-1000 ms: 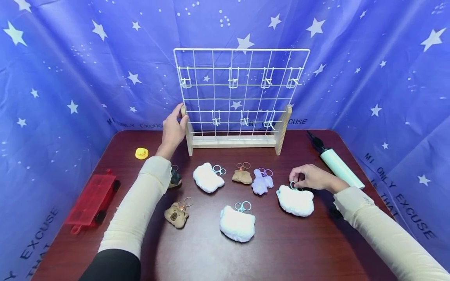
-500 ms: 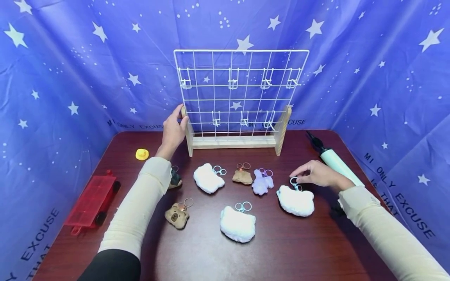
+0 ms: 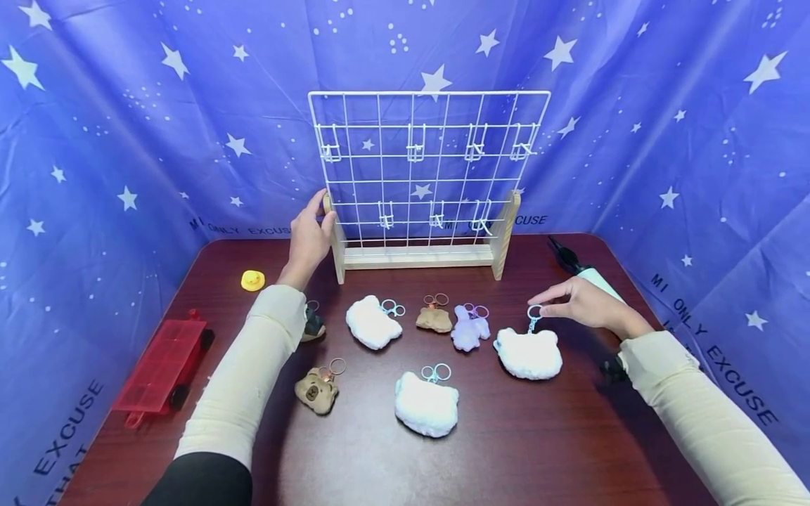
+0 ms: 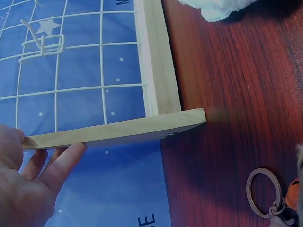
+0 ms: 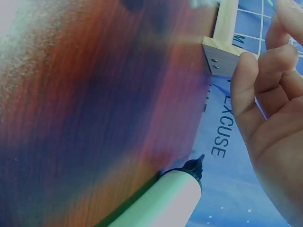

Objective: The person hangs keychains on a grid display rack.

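Note:
At the rack's left side, my left hand [image 3: 309,237] grips the wooden upright [image 4: 118,128] with thumb and fingers on either side. The rack [image 3: 418,258] is a white wire grid on a wooden base, with several wire hooks on it. Over on the right, my right hand [image 3: 583,303] pinches the light blue key ring [image 3: 534,311] of a white plush keychain [image 3: 530,354]. Its chain runs straight up from the plush to my fingertips. In the right wrist view the fingers [image 5: 245,80] show curled, with the plush mostly out of sight.
More plush keychains lie around: white ones [image 3: 373,322] [image 3: 427,404], brown ones [image 3: 434,320] [image 3: 316,391], a purple one [image 3: 468,330] and a dark one [image 3: 313,325] partly behind my left sleeve. A red cart [image 3: 163,365], yellow duck [image 3: 252,281] and pale green pump [image 5: 161,201] flank them.
My right hand has moved up and slightly right, lifting the key ring and pulling its chain upright; the white plush has tipped up a little. My left hand keeps its grip on the rack.

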Tool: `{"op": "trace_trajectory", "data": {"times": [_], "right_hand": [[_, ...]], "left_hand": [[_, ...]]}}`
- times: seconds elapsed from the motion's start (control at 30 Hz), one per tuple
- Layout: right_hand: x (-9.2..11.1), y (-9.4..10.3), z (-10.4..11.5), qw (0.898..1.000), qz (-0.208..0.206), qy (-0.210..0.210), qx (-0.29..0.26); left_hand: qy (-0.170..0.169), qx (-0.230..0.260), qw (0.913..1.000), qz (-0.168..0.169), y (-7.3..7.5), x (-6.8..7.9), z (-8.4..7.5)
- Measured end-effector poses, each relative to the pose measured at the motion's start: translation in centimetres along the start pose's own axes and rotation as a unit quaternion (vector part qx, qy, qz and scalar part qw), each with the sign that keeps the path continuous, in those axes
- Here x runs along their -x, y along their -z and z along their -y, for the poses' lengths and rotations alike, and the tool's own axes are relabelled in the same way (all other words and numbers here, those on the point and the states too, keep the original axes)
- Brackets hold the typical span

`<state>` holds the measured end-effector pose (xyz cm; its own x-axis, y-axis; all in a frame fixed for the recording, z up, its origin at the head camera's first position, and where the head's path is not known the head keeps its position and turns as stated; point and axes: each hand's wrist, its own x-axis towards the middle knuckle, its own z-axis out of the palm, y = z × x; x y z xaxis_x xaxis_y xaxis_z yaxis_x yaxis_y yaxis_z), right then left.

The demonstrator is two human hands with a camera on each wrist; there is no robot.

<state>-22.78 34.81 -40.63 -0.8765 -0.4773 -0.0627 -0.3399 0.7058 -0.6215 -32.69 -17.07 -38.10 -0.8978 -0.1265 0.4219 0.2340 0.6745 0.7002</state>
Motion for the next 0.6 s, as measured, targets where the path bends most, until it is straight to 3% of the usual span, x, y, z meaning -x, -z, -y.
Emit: {"op": "trace_trajectory", "data": {"times": [0.27,0.6], "right_hand": [[0.0,1.1,0.9,0.999,-0.026,0.026,0.022],[-0.3,3.2,2.3,0.999,-0.046,0.003,0.001]], "left_hand": [[-0.003,-0.002,1.0,-0.004,-0.1,0.0,0.0],[-0.01,0.003,0.9999,-0.008,0.0,0.1,0.1]]}}
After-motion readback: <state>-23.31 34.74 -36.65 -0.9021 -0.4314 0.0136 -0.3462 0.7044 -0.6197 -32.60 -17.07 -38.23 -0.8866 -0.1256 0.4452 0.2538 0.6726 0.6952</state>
